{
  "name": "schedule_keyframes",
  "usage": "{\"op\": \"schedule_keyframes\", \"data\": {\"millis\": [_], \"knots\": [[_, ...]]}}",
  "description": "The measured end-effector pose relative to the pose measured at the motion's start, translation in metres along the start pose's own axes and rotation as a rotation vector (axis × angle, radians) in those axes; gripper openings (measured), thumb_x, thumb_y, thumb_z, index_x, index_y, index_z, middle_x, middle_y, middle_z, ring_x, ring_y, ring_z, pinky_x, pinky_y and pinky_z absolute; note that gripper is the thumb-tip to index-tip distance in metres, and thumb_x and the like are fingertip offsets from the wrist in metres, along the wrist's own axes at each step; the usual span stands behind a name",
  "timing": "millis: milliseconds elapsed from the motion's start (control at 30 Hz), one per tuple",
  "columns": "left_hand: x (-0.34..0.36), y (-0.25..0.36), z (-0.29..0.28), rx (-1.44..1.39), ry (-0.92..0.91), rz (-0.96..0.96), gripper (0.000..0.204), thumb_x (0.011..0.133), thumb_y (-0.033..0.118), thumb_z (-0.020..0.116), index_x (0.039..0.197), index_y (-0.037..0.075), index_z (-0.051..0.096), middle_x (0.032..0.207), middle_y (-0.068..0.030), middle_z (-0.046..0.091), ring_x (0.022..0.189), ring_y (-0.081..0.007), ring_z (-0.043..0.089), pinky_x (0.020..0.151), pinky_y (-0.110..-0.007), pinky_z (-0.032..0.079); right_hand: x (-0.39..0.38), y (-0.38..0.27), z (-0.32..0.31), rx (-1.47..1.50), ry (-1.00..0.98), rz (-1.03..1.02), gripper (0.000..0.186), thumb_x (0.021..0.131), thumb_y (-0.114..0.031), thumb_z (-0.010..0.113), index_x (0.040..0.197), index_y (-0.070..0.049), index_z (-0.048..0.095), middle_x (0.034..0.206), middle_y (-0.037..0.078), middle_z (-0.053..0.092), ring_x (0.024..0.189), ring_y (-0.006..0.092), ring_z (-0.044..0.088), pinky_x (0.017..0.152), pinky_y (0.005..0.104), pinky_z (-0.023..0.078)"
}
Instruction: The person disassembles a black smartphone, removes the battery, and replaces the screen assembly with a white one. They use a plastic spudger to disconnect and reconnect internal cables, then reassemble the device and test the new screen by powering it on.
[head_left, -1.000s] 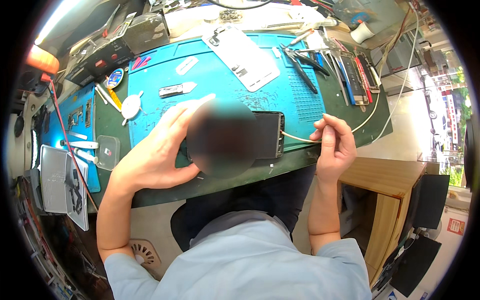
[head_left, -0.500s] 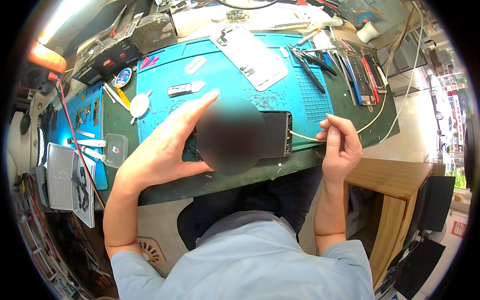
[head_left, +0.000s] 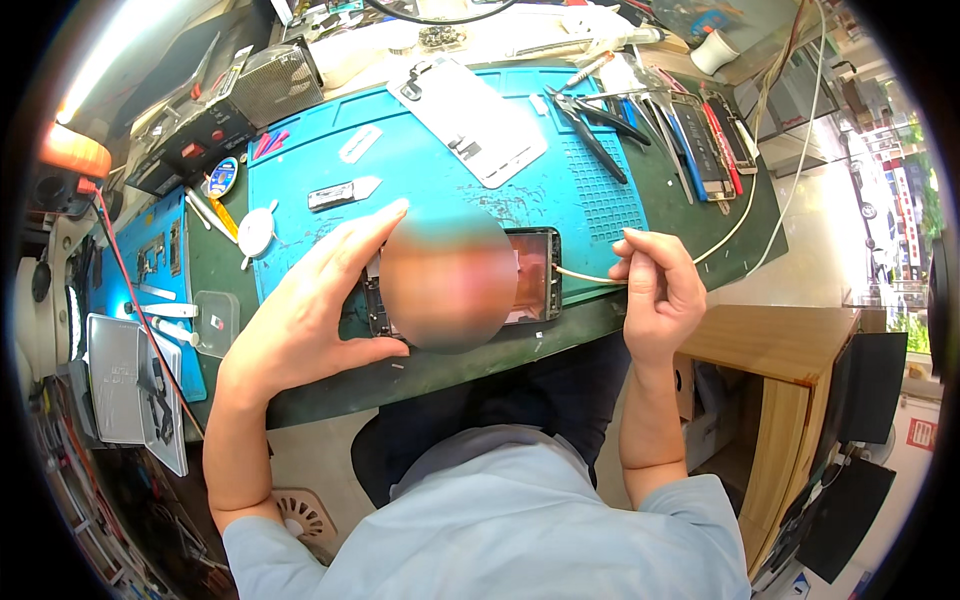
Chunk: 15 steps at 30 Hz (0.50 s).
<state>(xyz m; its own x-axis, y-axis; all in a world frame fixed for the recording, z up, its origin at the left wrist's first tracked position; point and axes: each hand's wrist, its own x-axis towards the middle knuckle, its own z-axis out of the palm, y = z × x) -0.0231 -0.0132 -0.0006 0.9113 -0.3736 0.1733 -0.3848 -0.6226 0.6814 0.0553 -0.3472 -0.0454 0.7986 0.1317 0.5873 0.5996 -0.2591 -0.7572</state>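
A phone (head_left: 536, 292) lies flat at the front of the blue mat (head_left: 290, 220), its screen lit pinkish and most of it hidden by a round blur. My left hand (head_left: 320, 300) grips around its left end, index finger along the far side and thumb at the near side. A white cable (head_left: 590, 276) is plugged into the phone's right end and runs rightward beneath my right hand (head_left: 655, 300). That hand hovers right of the phone with curled fingers; I cannot make out whether anything is between them.
Behind lie a white panel (head_left: 500, 150), black cutters (head_left: 600, 150) and several tools and phone parts (head_left: 720, 160). At left are a black boxed device (head_left: 190, 140), a round white spool (head_left: 255, 232), a clear box (head_left: 215, 325) and an open grey case (head_left: 115, 380). A wooden cabinet (head_left: 760, 340) stands right.
The phone's screen has gone from dark to lit with pinkish colours. My hands keep nearly the same places and shapes around it; the whole view has shifted slightly.
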Motion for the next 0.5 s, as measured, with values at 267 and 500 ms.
{"op": "schedule_keyframes", "data": {"millis": [267, 500], "knots": [[0.0006, 0.0005, 0.0013, -0.001, 0.017, -0.003, 0.120, 0.065, 0.009, 0.097, 0.165, 0.008, 0.031, 0.144, -0.0131, 0.060, 0.127, -0.0301, 0.058, 0.101, -0.039, 0.050, 0.0001, 0.0011, 0.0010, -0.030, 0.006, -0.025, 0.023, 0.096, 0.013, 0.058, 0.110, 0.002, 0.074, 0.090, 0.012, 0.072, 0.068, 0.0142, 0.067, 0.059, 0.0254, 0.055], [-0.0002, -0.0012, 0.0024, -0.012, 0.020, 0.001, 0.120, 0.064, 0.007, 0.096, 0.165, 0.008, 0.031, 0.144, -0.0132, 0.060, 0.134, -0.0336, 0.057, 0.113, -0.044, 0.045, -0.0010, 0.0001, 0.0011, -0.054, -0.004, -0.019, 0.023, 0.097, 0.012, 0.058, 0.110, 0.002, 0.074, 0.091, 0.012, 0.072, 0.069, 0.0139, 0.067, 0.060, 0.0252, 0.056]]}}
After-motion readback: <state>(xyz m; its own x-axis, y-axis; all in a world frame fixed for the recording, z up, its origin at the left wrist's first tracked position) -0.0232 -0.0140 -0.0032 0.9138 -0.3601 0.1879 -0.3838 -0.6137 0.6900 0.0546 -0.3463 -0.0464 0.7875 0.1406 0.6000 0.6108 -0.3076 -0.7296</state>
